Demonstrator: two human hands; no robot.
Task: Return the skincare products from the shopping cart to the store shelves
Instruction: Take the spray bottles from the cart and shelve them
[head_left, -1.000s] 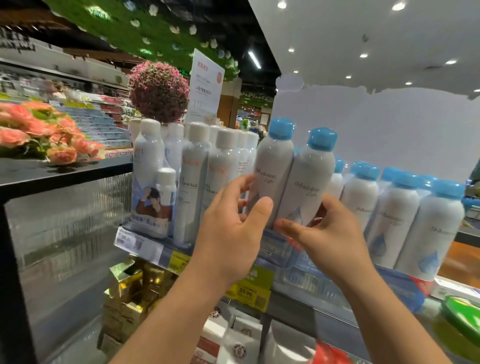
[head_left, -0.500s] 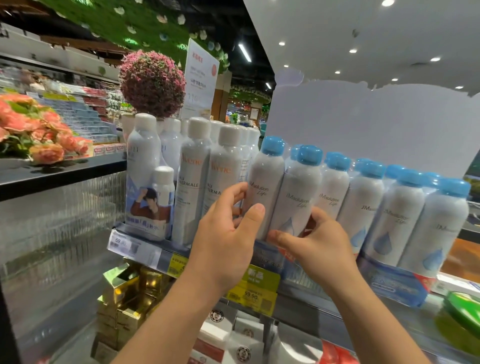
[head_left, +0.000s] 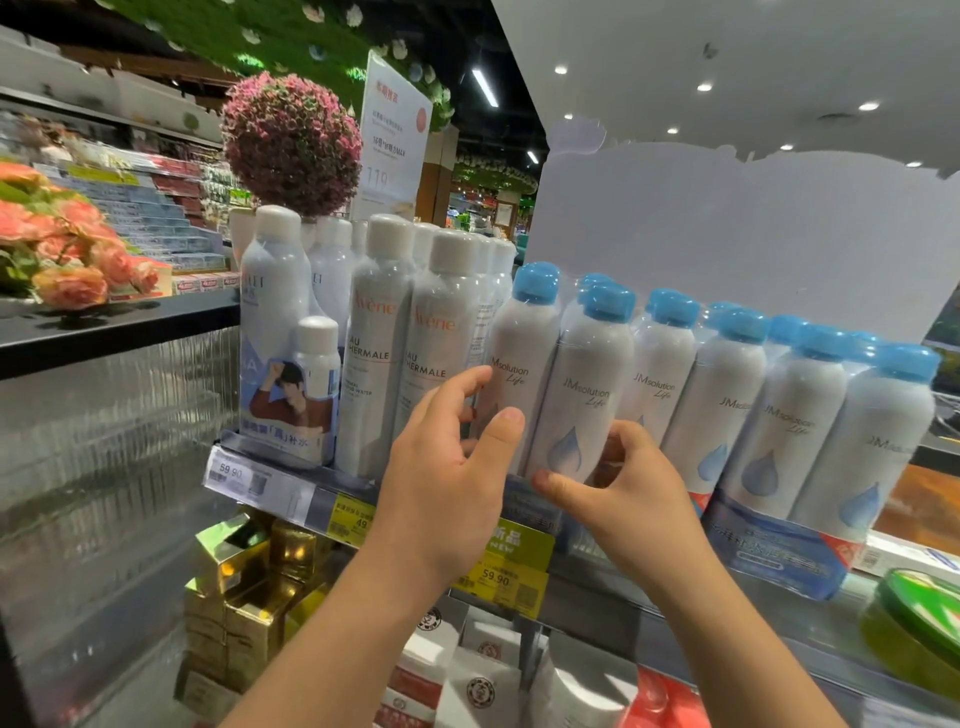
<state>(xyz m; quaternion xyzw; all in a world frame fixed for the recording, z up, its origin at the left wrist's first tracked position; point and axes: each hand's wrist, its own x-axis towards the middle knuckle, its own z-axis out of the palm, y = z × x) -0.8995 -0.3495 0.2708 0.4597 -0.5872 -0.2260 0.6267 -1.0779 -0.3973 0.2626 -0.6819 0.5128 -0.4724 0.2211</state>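
A shrink-wrapped twin pack of white spray bottles with blue caps (head_left: 558, 374) stands on the shelf (head_left: 296, 496), between the white-capped Avène bottles (head_left: 410, 343) and a row of matching blue-capped packs (head_left: 779, 415). My left hand (head_left: 447, 467) grips the pack's left bottle, thumb on its front and fingers round its left side. My right hand (head_left: 618, 478) pinches the lower part of the right bottle, thumb across the front, fingers behind. The pack's base is hidden by my hands.
Price tags (head_left: 498, 571) line the shelf edge. Gold boxes (head_left: 244, 587) and white boxes (head_left: 457, 670) fill the shelf below. A pink flower ball (head_left: 291, 143) and a sign (head_left: 395, 135) stand behind the bottles. A dark shelf with roses (head_left: 67, 254) juts out at left.
The twin pack has come down from a raised, tilted position and now stands upright in the row. Both hands moved down with it and still hold it.
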